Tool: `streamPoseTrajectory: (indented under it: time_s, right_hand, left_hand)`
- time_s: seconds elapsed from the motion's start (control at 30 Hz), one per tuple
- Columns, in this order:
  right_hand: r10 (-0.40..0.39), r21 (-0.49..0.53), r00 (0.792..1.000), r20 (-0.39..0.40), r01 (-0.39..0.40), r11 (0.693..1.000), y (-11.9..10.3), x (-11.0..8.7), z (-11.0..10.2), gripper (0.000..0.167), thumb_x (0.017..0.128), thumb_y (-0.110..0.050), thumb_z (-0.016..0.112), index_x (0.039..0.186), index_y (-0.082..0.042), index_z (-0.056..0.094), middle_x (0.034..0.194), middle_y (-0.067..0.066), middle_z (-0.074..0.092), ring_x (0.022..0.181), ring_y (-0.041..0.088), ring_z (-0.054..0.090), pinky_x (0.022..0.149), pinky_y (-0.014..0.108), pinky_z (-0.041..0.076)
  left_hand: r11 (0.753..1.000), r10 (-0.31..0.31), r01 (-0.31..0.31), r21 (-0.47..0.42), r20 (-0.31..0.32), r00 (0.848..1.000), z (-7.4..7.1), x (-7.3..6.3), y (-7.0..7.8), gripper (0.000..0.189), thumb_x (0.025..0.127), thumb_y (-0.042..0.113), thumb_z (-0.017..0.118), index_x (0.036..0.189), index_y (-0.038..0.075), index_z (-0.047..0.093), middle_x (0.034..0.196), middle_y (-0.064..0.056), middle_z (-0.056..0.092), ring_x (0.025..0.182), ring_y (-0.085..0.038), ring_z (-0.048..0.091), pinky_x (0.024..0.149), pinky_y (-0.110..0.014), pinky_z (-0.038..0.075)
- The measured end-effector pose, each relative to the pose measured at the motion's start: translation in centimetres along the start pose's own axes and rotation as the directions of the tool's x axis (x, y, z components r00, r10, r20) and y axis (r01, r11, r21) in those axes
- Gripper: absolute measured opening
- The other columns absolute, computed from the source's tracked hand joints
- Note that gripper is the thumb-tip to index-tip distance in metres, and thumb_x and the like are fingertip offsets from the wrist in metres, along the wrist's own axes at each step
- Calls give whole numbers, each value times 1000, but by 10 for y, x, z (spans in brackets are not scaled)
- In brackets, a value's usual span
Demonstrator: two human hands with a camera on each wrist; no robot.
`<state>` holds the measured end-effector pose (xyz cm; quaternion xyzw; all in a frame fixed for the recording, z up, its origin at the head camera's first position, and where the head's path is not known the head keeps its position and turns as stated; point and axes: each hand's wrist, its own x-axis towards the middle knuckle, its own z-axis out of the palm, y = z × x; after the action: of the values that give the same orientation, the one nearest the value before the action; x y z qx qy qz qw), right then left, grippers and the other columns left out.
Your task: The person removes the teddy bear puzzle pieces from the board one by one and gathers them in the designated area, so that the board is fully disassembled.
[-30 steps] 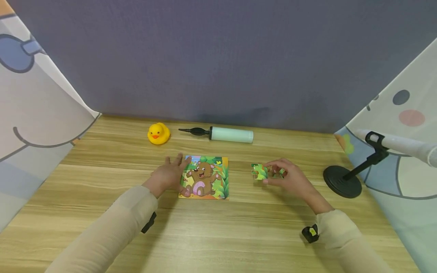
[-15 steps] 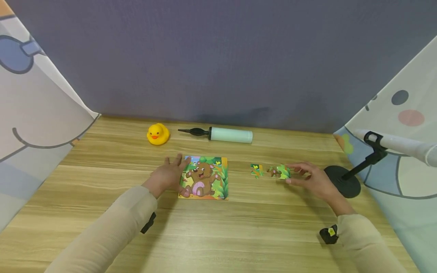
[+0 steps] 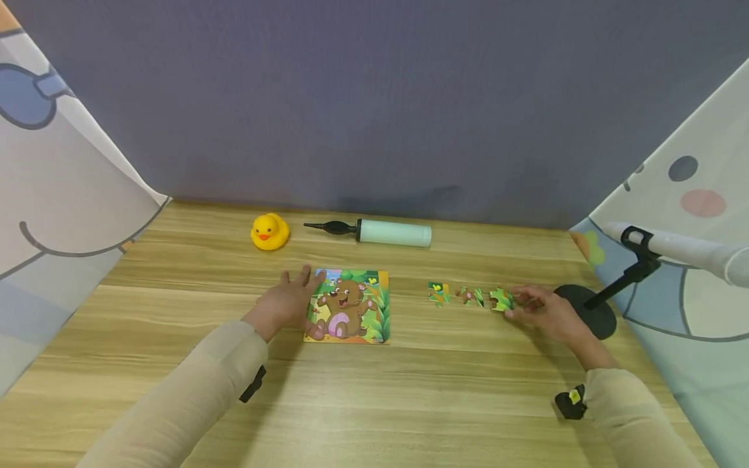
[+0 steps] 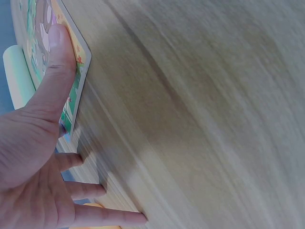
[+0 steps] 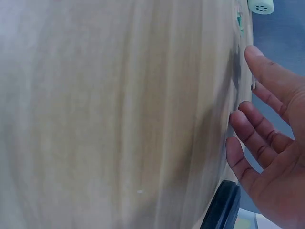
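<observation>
Wood-grained desk [image 3: 374,409] carries all things. Around its middle, the left hand [image 3: 281,304] grasps nothing: fingers are spread, thumb rests on the near left corner of the bear puzzle [image 3: 351,307]. Toward the desk's right edge, the right hand [image 3: 550,315] pinches one puzzle piece [image 3: 500,299] (two loose pieces [image 3: 439,292] lie to its left). Near the far edge are one yellow duck [image 3: 270,232] and one pump [image 3: 394,233].

2 arms [image 3: 181,396] extended — left hand [image 3: 283,302] fingers spread, right hand [image 3: 550,316] pinching, fingers bent.
</observation>
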<state>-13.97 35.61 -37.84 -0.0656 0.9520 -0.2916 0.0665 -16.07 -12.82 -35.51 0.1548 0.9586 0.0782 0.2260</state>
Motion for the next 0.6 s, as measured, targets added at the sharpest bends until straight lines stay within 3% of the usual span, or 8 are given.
streamPoseTrajectory:
  time_s: [0.3, 0.6]
  right_hand:
    - [-13, -105, 1000, 4, 13, 994, 3, 6, 2, 58, 92, -27, 78, 135, 6, 58, 114, 24, 63, 96, 35, 63, 77, 52, 52]
    - [-23, -118, 999, 47, 28, 993, 3, 9, 0, 58, 93, -27, 76, 136, 6, 57, 116, 25, 62, 95, 34, 63, 74, 51, 53]
  left_hand:
    - [1000, 1, -2, -1, -3, 1000, 0, 0, 0, 125, 70, 49, 89, 163, 6, 17, 165, -31, 8, 142, -66, 14, 86, -75, 47]
    - [1000, 13, -12, 13, -14, 1000, 1, 0, 0, 124, 70, 49, 89, 162, 4, 19, 164, -32, 10, 141, -67, 16, 89, -69, 50]
